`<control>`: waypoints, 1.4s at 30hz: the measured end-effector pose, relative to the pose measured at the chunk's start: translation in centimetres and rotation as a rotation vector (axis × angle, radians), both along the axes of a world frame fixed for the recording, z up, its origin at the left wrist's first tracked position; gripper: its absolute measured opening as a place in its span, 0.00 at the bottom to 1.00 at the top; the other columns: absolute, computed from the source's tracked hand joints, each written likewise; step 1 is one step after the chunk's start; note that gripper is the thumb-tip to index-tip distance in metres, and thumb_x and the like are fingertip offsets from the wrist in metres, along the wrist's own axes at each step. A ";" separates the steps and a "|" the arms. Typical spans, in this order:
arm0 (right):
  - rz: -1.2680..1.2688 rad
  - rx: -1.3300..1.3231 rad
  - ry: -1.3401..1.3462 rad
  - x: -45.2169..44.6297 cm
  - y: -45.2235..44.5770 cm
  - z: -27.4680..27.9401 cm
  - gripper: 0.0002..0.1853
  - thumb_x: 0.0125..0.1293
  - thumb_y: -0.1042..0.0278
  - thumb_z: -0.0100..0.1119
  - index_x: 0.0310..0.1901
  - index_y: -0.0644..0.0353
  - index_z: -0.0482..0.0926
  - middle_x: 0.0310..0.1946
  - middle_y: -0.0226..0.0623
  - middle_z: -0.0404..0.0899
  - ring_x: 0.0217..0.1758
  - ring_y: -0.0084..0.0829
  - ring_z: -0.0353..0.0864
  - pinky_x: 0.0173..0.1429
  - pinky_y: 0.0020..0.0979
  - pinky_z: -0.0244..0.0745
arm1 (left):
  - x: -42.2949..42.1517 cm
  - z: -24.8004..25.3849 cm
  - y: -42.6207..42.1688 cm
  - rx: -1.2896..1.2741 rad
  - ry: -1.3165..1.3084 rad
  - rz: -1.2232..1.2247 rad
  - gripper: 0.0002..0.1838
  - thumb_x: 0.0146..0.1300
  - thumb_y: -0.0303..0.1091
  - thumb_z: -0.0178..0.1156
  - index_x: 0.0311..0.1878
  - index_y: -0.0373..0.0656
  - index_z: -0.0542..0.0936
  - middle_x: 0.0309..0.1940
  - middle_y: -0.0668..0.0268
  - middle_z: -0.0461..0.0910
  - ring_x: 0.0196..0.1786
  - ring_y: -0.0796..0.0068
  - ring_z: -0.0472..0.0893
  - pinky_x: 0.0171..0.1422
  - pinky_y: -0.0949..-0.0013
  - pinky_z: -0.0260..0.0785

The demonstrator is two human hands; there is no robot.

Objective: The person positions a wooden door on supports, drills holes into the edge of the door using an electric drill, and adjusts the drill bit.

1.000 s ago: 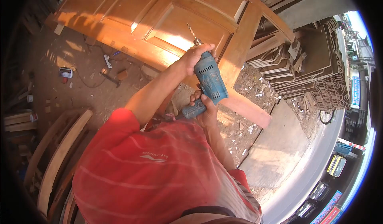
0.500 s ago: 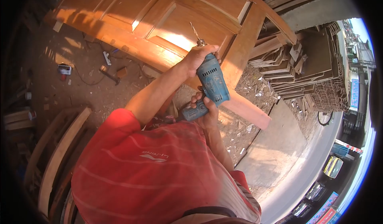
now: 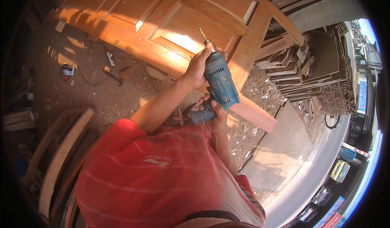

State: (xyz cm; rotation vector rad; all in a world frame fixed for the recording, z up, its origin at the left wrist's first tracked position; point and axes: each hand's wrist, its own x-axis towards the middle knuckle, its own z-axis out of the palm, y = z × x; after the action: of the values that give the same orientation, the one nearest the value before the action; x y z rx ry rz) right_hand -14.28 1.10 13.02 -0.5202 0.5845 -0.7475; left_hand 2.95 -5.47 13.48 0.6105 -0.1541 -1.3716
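Note:
A blue power drill [image 3: 223,86] is held in front of my chest, angled up and away, with a twist bit [image 3: 201,32] in its chuck. My left hand [image 3: 199,68] grips the drill's front end, its thumb lying along the chuck; its other fingers are mostly hidden. Lower down, my right hand [image 3: 216,115] is closed around the drill's handle, partly covered by the tool. Behind the bit in view is a panelled wooden door [image 3: 158,33], and I see no contact between them.
A hammer [image 3: 113,77] and a small boxy object [image 3: 67,70] lie on the littered dirt floor. Curved timber pieces [image 3: 61,163] stand at lower left. Stacked boards [image 3: 313,73] stand at right, near a flat slab [image 3: 280,142] and the road.
The drill has shifted slightly right and down in view, along with both hands. My left thumb now points up along the chuck instead of lying across it.

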 end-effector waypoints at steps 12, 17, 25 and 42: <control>0.011 0.023 -0.056 -0.1 0.5 0.5 0.34 0.67 0.59 0.65 0.70 0.69 0.68 0.56 0.43 0.79 0.51 0.33 0.81 0.50 0.33 0.81 | -0.1 0.6 0.9 -0.052 0.047 0.035 0.27 0.79 0.62 0.51 0.59 0.46 0.74 0.47 0.56 0.85 0.51 0.63 0.85 0.57 0.58 0.81; -0.020 -0.002 -0.029 -0.4 1.3 1.4 0.33 0.62 0.63 0.67 0.66 0.69 0.70 0.52 0.47 0.82 0.47 0.36 0.82 0.47 0.35 0.80 | 0.6 0.7 1.3 -0.133 0.200 0.091 0.27 0.78 0.61 0.52 0.63 0.47 0.72 0.51 0.56 0.83 0.55 0.62 0.83 0.62 0.52 0.79; -0.012 0.054 -0.055 -1.2 1.7 0.6 0.35 0.62 0.64 0.67 0.69 0.69 0.69 0.54 0.46 0.82 0.48 0.36 0.83 0.47 0.34 0.80 | 5.0 -0.5 0.0 -0.068 -0.170 0.257 0.12 0.78 0.46 0.59 0.51 0.48 0.81 0.55 0.61 0.83 0.64 0.67 0.78 0.70 0.54 0.71; 0.023 0.028 -0.056 -1.0 1.1 1.0 0.35 0.66 0.63 0.64 0.71 0.69 0.66 0.54 0.44 0.81 0.46 0.33 0.82 0.48 0.32 0.83 | 5.1 0.5 0.0 0.064 -0.114 0.055 0.32 0.80 0.59 0.51 0.70 0.39 0.69 0.62 0.51 0.80 0.68 0.62 0.77 0.70 0.55 0.70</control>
State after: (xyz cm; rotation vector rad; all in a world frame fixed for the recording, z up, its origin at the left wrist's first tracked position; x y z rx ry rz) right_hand -15.31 2.21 14.03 -0.4779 0.5354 -0.7293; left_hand 8.00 -5.46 13.94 0.7420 -0.1838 -1.2931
